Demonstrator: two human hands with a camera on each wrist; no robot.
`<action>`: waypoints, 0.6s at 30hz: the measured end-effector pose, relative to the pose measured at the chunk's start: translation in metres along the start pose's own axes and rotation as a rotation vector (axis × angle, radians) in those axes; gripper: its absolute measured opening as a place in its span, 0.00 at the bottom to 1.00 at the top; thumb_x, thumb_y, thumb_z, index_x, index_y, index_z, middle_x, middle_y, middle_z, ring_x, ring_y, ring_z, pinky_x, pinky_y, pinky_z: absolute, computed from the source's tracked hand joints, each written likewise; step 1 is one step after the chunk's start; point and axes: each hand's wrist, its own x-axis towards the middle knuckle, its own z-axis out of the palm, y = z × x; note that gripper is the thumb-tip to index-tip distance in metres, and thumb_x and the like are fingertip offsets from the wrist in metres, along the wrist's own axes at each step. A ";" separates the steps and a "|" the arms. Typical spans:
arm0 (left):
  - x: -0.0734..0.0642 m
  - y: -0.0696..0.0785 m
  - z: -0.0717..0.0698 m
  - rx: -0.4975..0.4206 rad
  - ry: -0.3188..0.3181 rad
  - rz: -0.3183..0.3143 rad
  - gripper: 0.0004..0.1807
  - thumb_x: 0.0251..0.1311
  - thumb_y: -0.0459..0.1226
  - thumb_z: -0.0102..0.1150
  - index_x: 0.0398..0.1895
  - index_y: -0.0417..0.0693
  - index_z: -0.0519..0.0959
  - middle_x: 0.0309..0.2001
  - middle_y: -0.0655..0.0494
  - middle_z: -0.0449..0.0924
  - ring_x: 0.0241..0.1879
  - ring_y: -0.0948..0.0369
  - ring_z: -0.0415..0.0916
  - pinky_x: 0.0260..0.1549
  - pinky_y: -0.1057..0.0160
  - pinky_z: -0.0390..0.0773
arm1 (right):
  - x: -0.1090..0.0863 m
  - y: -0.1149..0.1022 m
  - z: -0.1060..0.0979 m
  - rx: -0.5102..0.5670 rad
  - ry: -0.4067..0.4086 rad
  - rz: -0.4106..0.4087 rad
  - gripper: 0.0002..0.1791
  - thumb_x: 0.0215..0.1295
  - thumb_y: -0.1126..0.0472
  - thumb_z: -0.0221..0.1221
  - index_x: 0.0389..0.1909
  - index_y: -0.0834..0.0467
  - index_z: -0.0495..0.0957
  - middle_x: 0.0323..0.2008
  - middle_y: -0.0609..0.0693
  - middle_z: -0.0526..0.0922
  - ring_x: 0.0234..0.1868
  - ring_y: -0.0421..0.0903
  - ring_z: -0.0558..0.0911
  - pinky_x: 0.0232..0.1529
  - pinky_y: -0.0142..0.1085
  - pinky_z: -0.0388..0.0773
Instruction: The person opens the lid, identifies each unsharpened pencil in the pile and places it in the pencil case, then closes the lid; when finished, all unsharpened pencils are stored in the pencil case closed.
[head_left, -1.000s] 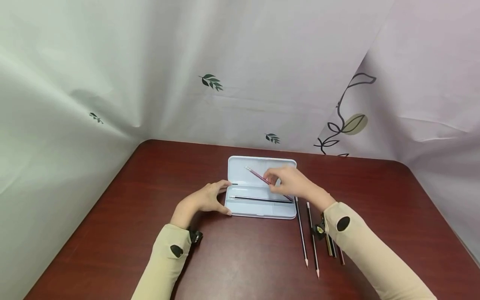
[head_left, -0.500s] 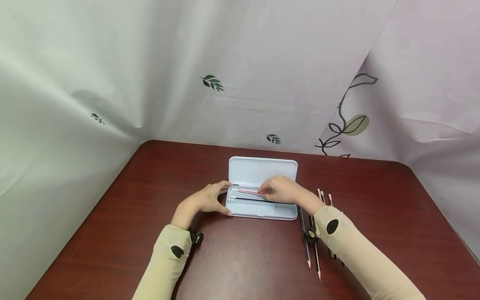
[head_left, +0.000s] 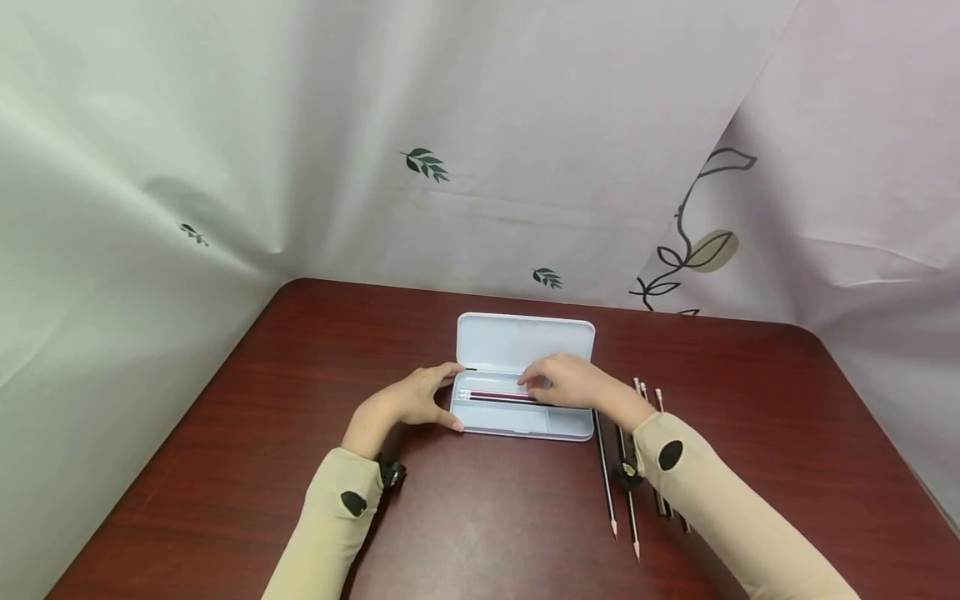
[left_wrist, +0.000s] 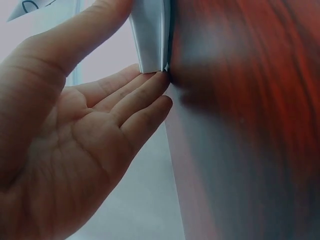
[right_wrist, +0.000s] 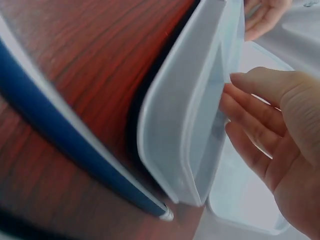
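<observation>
– Fingers (right_wrist: pixel 250 123) of the right hand (head_left: pixel 562 381), condition?
– Extended loosely, thumb a little apart from them, tips over the tray of the pale pencil case (head_left: pixel 510 427). I see nothing pinched between them on the wrist feed.
– Left hand (head_left: pixel 412 397)?
– Clamped on the case's left end: thumb (head_left: pixel 452 423) at the front corner, fingers at the back.
– The case itself?
– One, lying near the middle of the dark red table (head_left: pixel 375 333), lid (head_left: pixel 517 340) folded back.
– Contents?
– Two items, side by side in the rear compartment: one maroon pencil (head_left: pixel 495 395), one black pencil (head_left: pixel 487 401), white ends to the left. The hand hides their right ends from me.
– Loose stock?
– Two dark pencils (head_left: pixel 606 479) right of the case, pale points toward the wearer. Three more pencils (head_left: pixel 660 400) beyond, partly covered by the right sleeve (head_left: pixel 720 500); I cannot tell their full lengths.
</observation>
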 end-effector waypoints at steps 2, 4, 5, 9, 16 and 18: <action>0.000 0.000 0.000 0.004 -0.003 -0.006 0.50 0.39 0.45 0.76 0.66 0.39 0.61 0.63 0.43 0.68 0.65 0.53 0.63 0.64 0.52 0.60 | -0.005 0.001 -0.003 0.046 0.006 0.015 0.10 0.60 0.64 0.58 0.42 0.58 0.82 0.33 0.45 0.85 0.35 0.38 0.82 0.39 0.33 0.78; 0.001 0.000 0.000 -0.002 -0.005 -0.002 0.50 0.39 0.45 0.76 0.66 0.38 0.61 0.63 0.42 0.68 0.65 0.53 0.62 0.63 0.52 0.60 | -0.010 0.003 -0.006 0.097 0.014 0.030 0.11 0.61 0.64 0.58 0.44 0.59 0.82 0.34 0.45 0.84 0.35 0.38 0.81 0.38 0.31 0.79; 0.001 0.000 0.000 -0.005 -0.006 0.001 0.50 0.39 0.45 0.76 0.66 0.38 0.60 0.63 0.42 0.68 0.65 0.53 0.62 0.63 0.52 0.61 | -0.013 0.004 -0.007 0.121 0.018 0.044 0.11 0.61 0.64 0.58 0.44 0.59 0.81 0.34 0.45 0.84 0.35 0.38 0.81 0.37 0.30 0.78; 0.002 -0.001 0.000 -0.024 -0.009 0.003 0.51 0.39 0.45 0.76 0.66 0.38 0.60 0.63 0.42 0.67 0.65 0.53 0.63 0.63 0.53 0.61 | -0.028 0.009 -0.011 0.184 0.057 0.071 0.13 0.61 0.64 0.59 0.46 0.61 0.81 0.35 0.48 0.84 0.36 0.40 0.82 0.37 0.30 0.79; 0.001 -0.001 -0.001 -0.022 -0.010 0.024 0.50 0.39 0.45 0.75 0.66 0.37 0.61 0.62 0.42 0.68 0.64 0.53 0.64 0.62 0.52 0.62 | -0.068 0.023 -0.009 0.239 0.150 0.171 0.13 0.59 0.64 0.61 0.45 0.60 0.81 0.33 0.46 0.84 0.36 0.40 0.82 0.37 0.33 0.79; 0.000 -0.001 -0.001 -0.031 -0.012 0.022 0.50 0.39 0.45 0.75 0.66 0.37 0.60 0.62 0.41 0.68 0.64 0.53 0.64 0.63 0.52 0.62 | -0.080 0.026 -0.008 0.275 0.183 0.225 0.13 0.58 0.64 0.62 0.45 0.59 0.81 0.33 0.45 0.84 0.35 0.40 0.82 0.36 0.33 0.79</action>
